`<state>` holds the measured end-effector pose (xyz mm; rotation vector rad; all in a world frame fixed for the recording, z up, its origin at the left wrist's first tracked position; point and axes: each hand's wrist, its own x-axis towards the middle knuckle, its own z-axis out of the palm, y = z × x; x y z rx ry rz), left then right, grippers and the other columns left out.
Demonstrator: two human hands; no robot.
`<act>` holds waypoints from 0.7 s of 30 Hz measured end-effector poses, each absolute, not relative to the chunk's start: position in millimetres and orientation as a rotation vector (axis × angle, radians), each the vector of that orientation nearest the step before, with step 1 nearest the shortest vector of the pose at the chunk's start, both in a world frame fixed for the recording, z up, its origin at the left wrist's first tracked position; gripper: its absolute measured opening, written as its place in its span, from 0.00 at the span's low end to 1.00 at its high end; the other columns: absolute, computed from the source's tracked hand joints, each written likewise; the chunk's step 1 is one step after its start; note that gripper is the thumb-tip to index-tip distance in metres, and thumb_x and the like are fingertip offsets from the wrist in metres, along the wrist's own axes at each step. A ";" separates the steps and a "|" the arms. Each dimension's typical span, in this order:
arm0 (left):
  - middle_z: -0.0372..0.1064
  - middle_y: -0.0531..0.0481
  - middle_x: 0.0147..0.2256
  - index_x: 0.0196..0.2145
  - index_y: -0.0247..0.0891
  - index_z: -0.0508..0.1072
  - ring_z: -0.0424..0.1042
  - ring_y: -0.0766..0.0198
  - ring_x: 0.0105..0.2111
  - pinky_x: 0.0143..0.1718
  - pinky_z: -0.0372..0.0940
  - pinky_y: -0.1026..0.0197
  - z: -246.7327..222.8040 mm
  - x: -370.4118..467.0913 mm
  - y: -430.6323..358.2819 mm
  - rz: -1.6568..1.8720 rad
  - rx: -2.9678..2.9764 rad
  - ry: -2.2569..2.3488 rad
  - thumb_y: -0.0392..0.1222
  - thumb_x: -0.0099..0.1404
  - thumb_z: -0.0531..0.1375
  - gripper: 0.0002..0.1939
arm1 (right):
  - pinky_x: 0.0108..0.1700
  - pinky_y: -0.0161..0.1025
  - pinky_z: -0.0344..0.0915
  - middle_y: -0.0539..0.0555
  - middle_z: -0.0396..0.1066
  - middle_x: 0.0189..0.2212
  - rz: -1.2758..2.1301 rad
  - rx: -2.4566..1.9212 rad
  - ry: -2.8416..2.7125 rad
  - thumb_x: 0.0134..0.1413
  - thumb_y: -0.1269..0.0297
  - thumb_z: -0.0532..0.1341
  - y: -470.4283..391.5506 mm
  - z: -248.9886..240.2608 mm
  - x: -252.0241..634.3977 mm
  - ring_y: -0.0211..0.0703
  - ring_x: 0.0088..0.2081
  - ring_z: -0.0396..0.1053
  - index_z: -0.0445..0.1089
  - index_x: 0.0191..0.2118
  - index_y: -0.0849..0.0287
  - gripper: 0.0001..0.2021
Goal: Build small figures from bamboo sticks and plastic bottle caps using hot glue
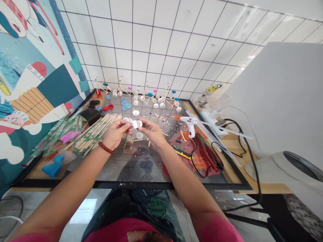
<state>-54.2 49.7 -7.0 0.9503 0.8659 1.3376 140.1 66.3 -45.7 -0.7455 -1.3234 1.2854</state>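
Above the middle of the glass-topped table, my left hand (116, 132) pinches small white round pieces (128, 120) between thumb and fingers. My right hand (152, 131) grips a white bottle cap (137, 124) from its right side. The pieces in the two hands touch or nearly touch; how they join is too small to tell. Just beyond the hands a white cap (135, 112) lies on the glass, and another white cap (139, 135) lies below them. A red beaded bracelet circles my left wrist.
Several stick-and-cap models (150, 95) stand along the back. Wrapped sticks (94, 134) lie at left, near blue caps (124, 107) and a blue item (53, 166). At right are a white glue gun (189, 125), its black cable, red-handled pliers (208, 153) and a power strip (214, 123).
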 end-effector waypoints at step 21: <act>0.81 0.46 0.36 0.26 0.38 0.81 0.79 0.60 0.35 0.34 0.77 0.59 -16.8 -43.6 47.9 1.592 1.047 0.872 0.46 0.47 0.82 0.16 | 0.60 0.48 0.78 0.50 0.88 0.46 1.392 -0.791 -1.213 0.37 0.47 0.87 53.1 -39.2 137.4 0.49 0.50 0.83 0.89 0.47 0.46 0.28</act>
